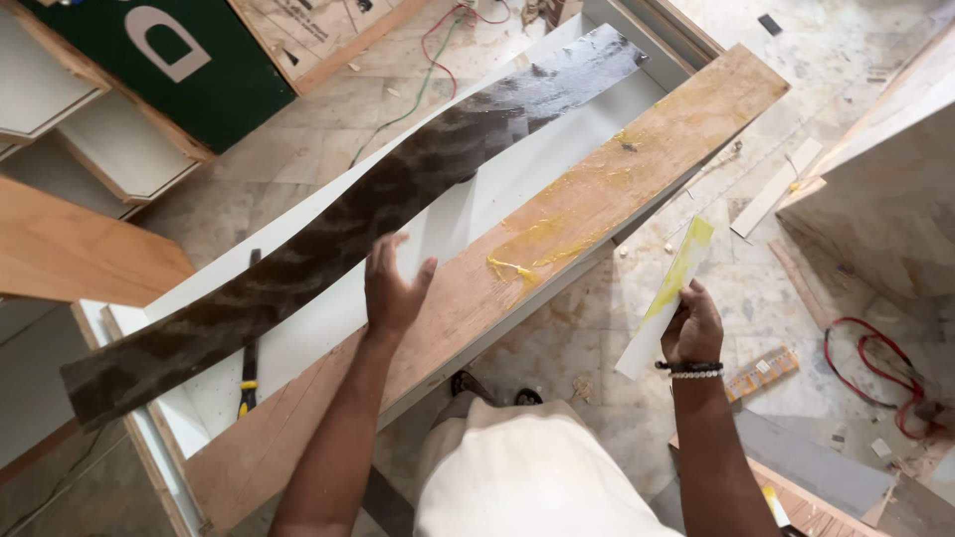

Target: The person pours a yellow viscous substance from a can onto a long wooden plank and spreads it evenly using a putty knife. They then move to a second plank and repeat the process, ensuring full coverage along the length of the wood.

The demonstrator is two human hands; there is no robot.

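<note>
A long plywood board (pixel 637 169) lies diagonally across a white cabinet frame (pixel 517 179), with yellow glue (pixel 542 244) spread over its middle. My left hand (pixel 393 288) hovers open over the board's edge and the white panel, fingers apart, close to a dark wavy laminate strip (pixel 398 194) that bends across the frame. My right hand (pixel 693 328) holds a white strip smeared with yellow glue (pixel 668 293), off the board's right side above the floor.
A yellow-handled tool (pixel 247 383) lies inside the white frame. Red cable (pixel 875 368) coils on the tiled floor at right. A green panel (pixel 189 60) and wooden boards (pixel 70 249) stand at left. Offcuts and scraps litter the floor.
</note>
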